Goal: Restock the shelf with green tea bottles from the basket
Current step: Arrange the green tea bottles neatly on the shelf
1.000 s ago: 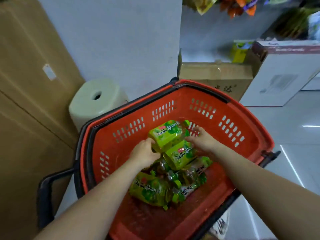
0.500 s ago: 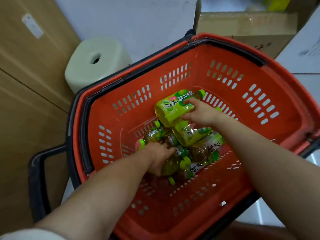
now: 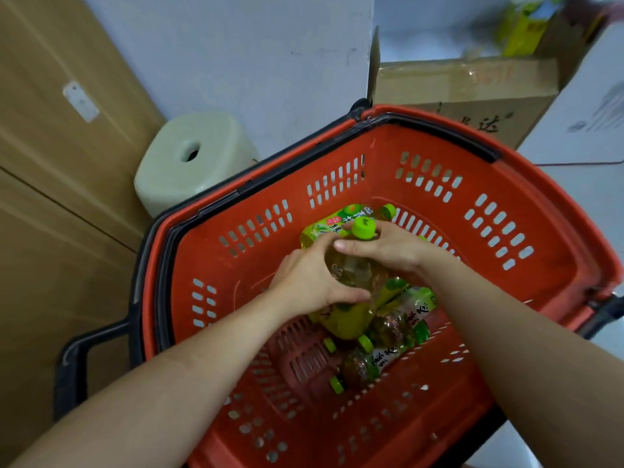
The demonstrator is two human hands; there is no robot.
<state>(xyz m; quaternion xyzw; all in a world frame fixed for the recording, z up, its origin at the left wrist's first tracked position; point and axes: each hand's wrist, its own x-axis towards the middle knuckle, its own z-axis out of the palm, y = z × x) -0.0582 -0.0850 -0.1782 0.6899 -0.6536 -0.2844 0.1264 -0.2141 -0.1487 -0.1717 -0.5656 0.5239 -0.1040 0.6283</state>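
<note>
Both my hands are in the red basket (image 3: 547,292). My left hand (image 3: 309,282) is wrapped round the body of a green tea bottle (image 3: 354,268), which is tilted cap-up. My right hand (image 3: 391,248) is curled over its shoulder, by the green cap (image 3: 364,228). A second bottle (image 3: 332,224) lies just behind. More bottles (image 3: 395,336) lie on the basket floor. A pale stool (image 3: 189,160) is left of the basket.

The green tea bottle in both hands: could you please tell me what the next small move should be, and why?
Probably lift the green tea bottle straight up out of the basket. The left hand grips its body and the right hand its neck under the cap, yet it is inside the basket, above other bottles.
</note>
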